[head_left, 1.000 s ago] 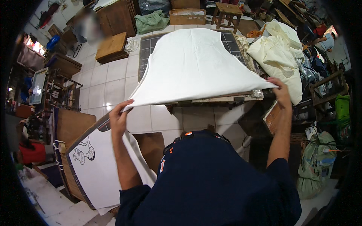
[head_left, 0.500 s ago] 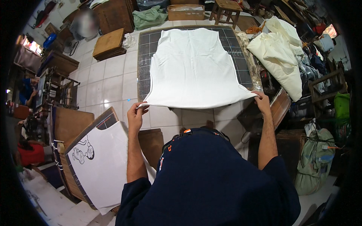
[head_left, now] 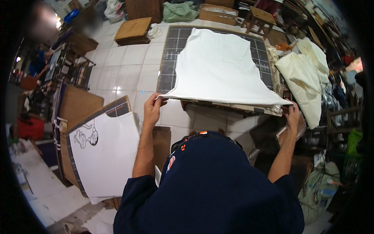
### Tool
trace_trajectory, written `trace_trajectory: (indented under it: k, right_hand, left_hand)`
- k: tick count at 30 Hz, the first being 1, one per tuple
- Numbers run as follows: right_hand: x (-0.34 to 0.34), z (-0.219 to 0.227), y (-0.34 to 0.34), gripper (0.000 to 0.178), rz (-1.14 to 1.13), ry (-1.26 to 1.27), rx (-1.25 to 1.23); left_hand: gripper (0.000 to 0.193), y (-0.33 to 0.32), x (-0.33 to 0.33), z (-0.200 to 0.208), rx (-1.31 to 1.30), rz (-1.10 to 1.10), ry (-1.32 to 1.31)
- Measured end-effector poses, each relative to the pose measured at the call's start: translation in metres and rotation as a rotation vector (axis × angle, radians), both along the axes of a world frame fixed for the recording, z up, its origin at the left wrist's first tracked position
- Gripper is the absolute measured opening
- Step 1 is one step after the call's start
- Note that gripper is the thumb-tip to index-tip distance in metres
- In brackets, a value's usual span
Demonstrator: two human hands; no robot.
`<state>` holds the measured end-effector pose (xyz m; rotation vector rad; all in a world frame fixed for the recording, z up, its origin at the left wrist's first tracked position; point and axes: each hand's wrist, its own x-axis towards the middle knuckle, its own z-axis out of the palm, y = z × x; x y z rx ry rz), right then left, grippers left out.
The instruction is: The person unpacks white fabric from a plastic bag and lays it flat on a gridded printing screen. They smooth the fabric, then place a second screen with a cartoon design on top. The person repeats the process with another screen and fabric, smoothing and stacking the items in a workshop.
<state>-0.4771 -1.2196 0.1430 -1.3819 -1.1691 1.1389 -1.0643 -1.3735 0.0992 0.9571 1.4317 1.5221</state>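
Note:
A white cut fabric panel shaped like a shirt body (head_left: pixel 218 68) lies over a dark gridded board (head_left: pixel 170 58) in front of me, its neck end away from me. My left hand (head_left: pixel 154 109) pinches the near left corner of its hem. At the opposite corner, my right hand (head_left: pixel 292 116) grips the hem with closed fingers. Between both hands the near edge is drawn nearly straight along the board's near side. Some lower layers or the board edge show under it at the right.
At the lower left, another white panel with a black line drawing (head_left: pixel 102 156) lies on a tilted board. Cream cloth (head_left: pixel 302 74) is heaped right of the board. A wooden stool (head_left: pixel 260 18) and a cardboard box (head_left: pixel 218 15) stand behind. People sit at the far left.
The view has turned, shifting the board rightward in the picture. The hem between my hands has gone from sagging toward me to nearly straight. Both hands keep hold of the corners.

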Motion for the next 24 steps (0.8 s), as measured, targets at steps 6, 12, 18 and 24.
trace_trajectory:
  k: [6,12,18,24]
  right_hand:
    - [0.037,0.055,0.035,0.026,-0.177,0.006,0.251]
    - [0.031,0.16,0.078,0.023,-0.208,-0.136,0.508]
    - [-0.026,0.21,0.161,0.023,-0.241,-0.373,0.561]
    - [-0.053,0.222,0.277,0.033,0.153,-0.516,0.238]
  left_hand:
    - [0.025,0.0,0.035,0.023,-0.011,-0.045,0.024]
    - [0.027,0.022,0.035,0.062,0.078,0.147,-0.085]
    - [0.024,0.086,0.003,0.117,0.162,0.449,0.225]
    - [0.027,0.136,0.006,0.101,0.117,0.419,0.086]
